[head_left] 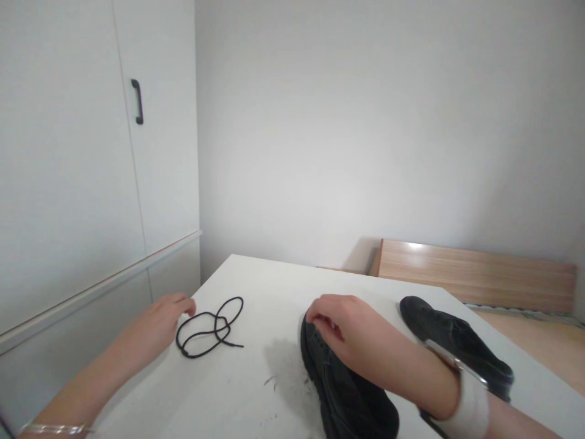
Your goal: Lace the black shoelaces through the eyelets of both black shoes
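Observation:
My right hand [338, 320] is over the toe of a black lace-up shoe [340, 390], its fingers curled down onto the front of it. Small eyelets show beside the thumb, and the hand and wrist cover part of the shoe. Just left of a loose black shoelace [217, 332], my left hand [172, 308] hovers by the table's left edge with its fingers bent inward. Whether anything is between those fingertips is hidden. The lace lies in loose loops on the white table [269, 292].
A second black shoe [457, 341] rests on the right of the table, partly behind my right forearm. Dark crumbs of dirt [269, 381] lie beside the nearer shoe. A white cabinet [169, 152] stands on the left; a wooden board [475, 268] is beyond the table.

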Tool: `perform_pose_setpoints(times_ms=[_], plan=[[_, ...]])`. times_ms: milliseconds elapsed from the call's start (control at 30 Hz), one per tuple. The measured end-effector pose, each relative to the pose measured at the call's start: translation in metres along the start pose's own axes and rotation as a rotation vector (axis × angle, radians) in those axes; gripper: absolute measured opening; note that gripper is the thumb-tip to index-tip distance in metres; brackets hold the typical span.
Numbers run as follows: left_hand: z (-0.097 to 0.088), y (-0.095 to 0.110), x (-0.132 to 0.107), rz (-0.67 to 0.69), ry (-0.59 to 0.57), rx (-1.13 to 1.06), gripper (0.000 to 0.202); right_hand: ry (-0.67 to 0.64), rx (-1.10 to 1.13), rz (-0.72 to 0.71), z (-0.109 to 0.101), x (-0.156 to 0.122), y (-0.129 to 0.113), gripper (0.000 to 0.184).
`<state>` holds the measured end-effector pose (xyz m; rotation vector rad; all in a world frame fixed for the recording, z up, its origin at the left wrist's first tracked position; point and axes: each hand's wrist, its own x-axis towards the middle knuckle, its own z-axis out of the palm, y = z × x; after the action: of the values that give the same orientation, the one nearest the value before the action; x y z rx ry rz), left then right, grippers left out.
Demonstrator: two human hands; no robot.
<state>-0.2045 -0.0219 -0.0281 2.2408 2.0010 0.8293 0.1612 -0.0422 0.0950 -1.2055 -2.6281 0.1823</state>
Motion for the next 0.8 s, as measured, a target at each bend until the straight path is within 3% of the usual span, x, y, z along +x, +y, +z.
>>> perform_pose_setpoints(times_ms=[67, 133, 300, 433, 567, 800], plan=[[0.004, -0.025, -0.014, 0.014, -0.075, 0.01, 0.033, -0.084, -0.051, -0.119, 0.016, 0.023, -0.018, 0.026], [0.013, -0.037, -0.024, 0.022, -0.139, 0.0, 0.035, -0.221, -0.142, -0.195, 0.041, 0.05, -0.033, 0.024], [0.03, -0.033, -0.032, 0.04, -0.182, -0.002, 0.03, -0.399, -0.202, -0.157, 0.108, 0.104, -0.056, 0.021], [0.034, -0.024, -0.032, 0.093, -0.15, 0.0, 0.027, -0.416, -0.187, -0.112, 0.142, 0.12, -0.065, 0.027], [0.024, -0.02, -0.032, 0.101, -0.096, -0.137, 0.019, -0.364, -0.127, -0.081, 0.138, 0.117, -0.064, 0.022], [-0.017, -0.015, -0.017, -0.087, 0.121, -0.501, 0.031, -0.099, 0.056, -0.027, 0.08, 0.106, -0.015, 0.018]])
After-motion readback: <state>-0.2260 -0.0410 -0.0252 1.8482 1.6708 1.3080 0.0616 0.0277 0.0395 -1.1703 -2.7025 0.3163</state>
